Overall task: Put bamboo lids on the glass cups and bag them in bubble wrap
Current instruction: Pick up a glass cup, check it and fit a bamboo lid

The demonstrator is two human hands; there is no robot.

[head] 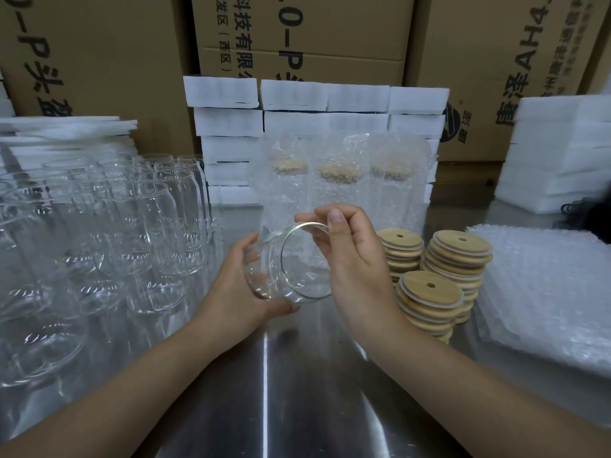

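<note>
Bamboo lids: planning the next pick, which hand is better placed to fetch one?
The right hand: the lid stacks stand just beside it, while the left hand cradles the glass cup.

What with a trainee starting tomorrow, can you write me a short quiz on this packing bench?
1. True or false: the glass cup held between the left hand and the right hand already carries a lid.
2. Where do the bamboo lid stacks stand? A) left of both hands B) right of both hands, beside the bubble wrap pile C) between the forearms
3. Fill in: ____ wrapped cups with lids stand behind the hands.
Key: 1 false; 2 B; 3 three.
</note>
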